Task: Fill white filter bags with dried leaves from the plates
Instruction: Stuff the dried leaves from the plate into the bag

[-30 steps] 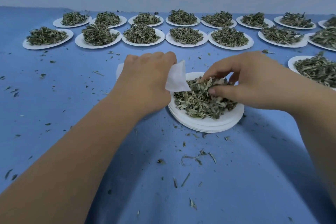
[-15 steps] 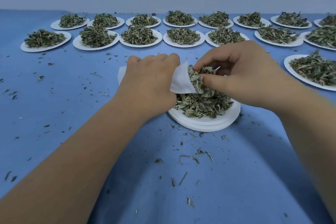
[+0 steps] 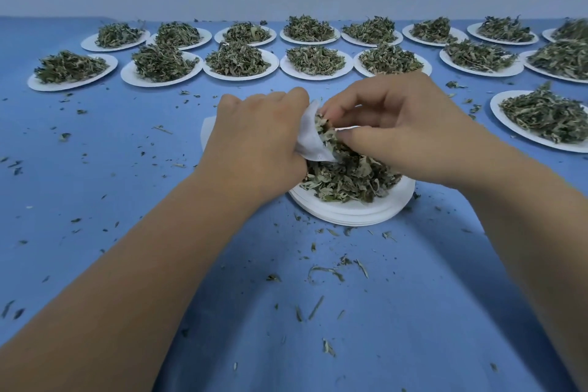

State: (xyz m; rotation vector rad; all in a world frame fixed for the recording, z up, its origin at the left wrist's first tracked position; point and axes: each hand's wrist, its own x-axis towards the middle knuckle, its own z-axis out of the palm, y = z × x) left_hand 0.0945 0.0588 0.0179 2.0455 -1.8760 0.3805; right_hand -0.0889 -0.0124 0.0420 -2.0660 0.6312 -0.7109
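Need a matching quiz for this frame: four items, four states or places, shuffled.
Items
1. left hand
2. right hand
3. near plate stack
4. back plates

States or places
a. pinches dried leaves
b. grips the white filter bag
c. two rows at the far side of the table
d. under the hands, still holding leaves

Pairs: 1-b, 2-a, 3-d, 4-c

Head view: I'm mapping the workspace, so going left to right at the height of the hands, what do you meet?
Left hand → white filter bag → dried leaves at its mouth → right hand → heaped plate near the right edge.
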